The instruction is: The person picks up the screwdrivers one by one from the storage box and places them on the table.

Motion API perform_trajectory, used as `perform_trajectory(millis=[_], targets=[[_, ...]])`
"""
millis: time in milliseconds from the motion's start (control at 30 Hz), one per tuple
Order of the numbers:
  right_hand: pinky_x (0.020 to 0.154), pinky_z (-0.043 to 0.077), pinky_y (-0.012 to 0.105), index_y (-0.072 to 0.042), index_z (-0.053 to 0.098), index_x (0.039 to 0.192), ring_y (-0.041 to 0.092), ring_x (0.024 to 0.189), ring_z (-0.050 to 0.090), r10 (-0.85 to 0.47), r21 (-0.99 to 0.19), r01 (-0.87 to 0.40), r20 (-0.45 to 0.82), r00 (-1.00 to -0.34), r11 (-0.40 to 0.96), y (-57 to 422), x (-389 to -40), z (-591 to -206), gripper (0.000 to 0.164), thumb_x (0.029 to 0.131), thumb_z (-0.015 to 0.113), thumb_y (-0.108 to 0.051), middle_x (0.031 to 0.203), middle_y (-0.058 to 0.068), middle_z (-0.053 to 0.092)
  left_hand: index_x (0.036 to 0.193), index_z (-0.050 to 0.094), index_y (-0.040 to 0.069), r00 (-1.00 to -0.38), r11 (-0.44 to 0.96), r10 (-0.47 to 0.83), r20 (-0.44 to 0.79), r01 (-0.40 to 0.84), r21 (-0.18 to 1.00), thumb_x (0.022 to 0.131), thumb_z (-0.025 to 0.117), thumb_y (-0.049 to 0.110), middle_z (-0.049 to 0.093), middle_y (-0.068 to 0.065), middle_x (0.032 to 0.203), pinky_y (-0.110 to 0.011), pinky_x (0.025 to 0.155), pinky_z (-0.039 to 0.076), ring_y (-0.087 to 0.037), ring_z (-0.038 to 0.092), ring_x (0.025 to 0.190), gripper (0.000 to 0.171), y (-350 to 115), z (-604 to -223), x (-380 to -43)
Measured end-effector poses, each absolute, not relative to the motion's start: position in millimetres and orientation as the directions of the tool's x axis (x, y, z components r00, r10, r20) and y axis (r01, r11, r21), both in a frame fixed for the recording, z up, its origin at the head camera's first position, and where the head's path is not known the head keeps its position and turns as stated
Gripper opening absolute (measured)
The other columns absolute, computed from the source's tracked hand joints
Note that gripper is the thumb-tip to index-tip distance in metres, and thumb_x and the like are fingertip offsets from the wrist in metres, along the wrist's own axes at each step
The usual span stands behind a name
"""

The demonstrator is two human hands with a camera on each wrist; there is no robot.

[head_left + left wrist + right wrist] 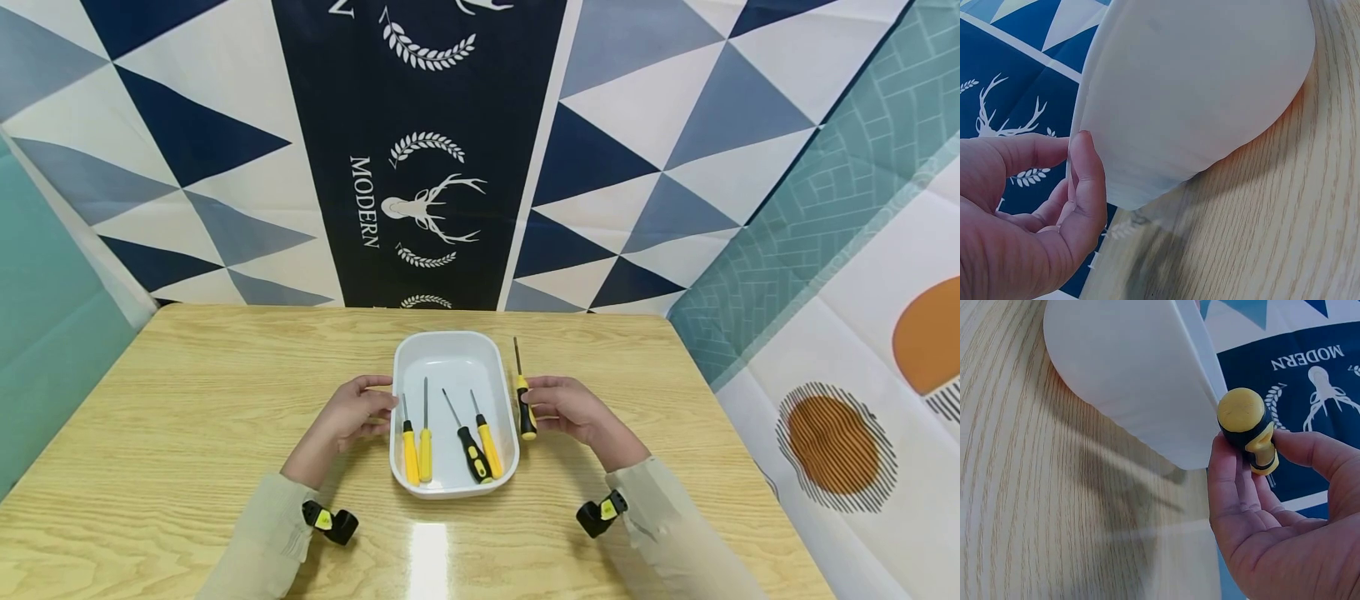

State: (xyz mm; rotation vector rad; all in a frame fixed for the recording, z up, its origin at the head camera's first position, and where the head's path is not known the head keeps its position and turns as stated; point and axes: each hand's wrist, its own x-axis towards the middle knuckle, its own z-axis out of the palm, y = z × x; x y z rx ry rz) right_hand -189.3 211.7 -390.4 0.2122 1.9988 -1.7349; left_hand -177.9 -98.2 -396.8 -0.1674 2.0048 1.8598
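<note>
A white plastic tray (457, 367) stands in the middle of the wooden table in the head view. My left hand (360, 408) pinches its left rim between thumb and fingers; the left wrist view shows the tray's outer wall (1197, 81) beside them. Just off the right rim, my right hand (573, 408) grips a screwdriver (528, 421) by its black and yellow handle, shaft pointing away from me. In the right wrist view the rounded yellow handle end (1241, 411) faces the camera. Inside the tray lie several screwdrivers, one with a black and yellow handle (474, 457), the others mostly yellow (425, 456).
Beyond the far edge of the wooden table (225, 400) hangs a patterned cloth (420, 208) with triangles and a deer head. More cloth (840, 400) covers the right side. Both sleeved wrists carry small black cameras (600, 514).
</note>
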Motion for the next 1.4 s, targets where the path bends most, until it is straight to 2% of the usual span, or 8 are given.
perform_trajectory(millis=[233, 533, 767, 1400], targets=[[0.066, 0.054, 0.026, 0.001, 0.043, 0.125, 0.013, 0.077, 0.062, -0.175, -0.882, 0.429, -0.462, -0.869, 0.197, 213.5, -189.5, -392.8, 0.048, 0.081, 0.058, -0.013, 0.093, 0.003, 0.063, 0.127, 0.039, 0.006, -0.914, 0.091, 0.181, -0.362, -0.351, 0.932, 0.083, 0.057, 0.011, 0.055, -0.017, 0.105, -0.027, 0.064, 0.054, -0.015, 0.058, 0.073, 0.048, -102.6, -421.8, -190.6], [0.066, 0.054, 0.026, 0.001, 0.041, 0.126, 0.010, 0.073, 0.062, -0.179, -0.880, 0.435, -0.467, -0.866, 0.192, 216.7, -191.1, -396.2, 0.049, 0.081, 0.057, -0.013, 0.106, 0.013, 0.061, 0.127, 0.039, 0.006, -0.917, 0.093, 0.182, -0.354, -0.343, 0.935, 0.082, 0.057, 0.011, 0.055, -0.015, 0.104, -0.026, 0.063, 0.054, -0.014, 0.058, 0.072, 0.048, -104.0, -425.9, -191.9], [0.066, 0.054, 0.026, 0.002, 0.041, 0.125, 0.010, 0.073, 0.062, -0.185, -0.878, 0.438, -0.471, -0.863, 0.191, 217.9, -191.9, -398.5, 0.049, 0.081, 0.057, -0.013, 0.104, 0.011, 0.061, 0.125, 0.041, 0.009, -0.915, 0.087, 0.173, -0.365, -0.355, 0.931, 0.081, 0.057, 0.011, 0.055, -0.017, 0.108, -0.027, 0.064, 0.054, -0.014, 0.058, 0.072, 0.047, -102.9, -427.4, -191.3], [0.065, 0.053, 0.024, 0.004, 0.038, 0.127, 0.009, 0.073, 0.061, -0.211, -0.884, 0.424, -0.461, -0.862, 0.196, 225.4, -193.2, -403.2, 0.051, 0.083, 0.056, -0.014, 0.094, 0.004, 0.064, 0.124, 0.042, 0.010, -0.914, 0.093, 0.150, -0.376, -0.365, 0.926, 0.081, 0.058, 0.011, 0.055, -0.013, 0.103, -0.028, 0.065, 0.054, -0.015, 0.058, 0.075, 0.047, -101.6, -425.2, -191.8]])
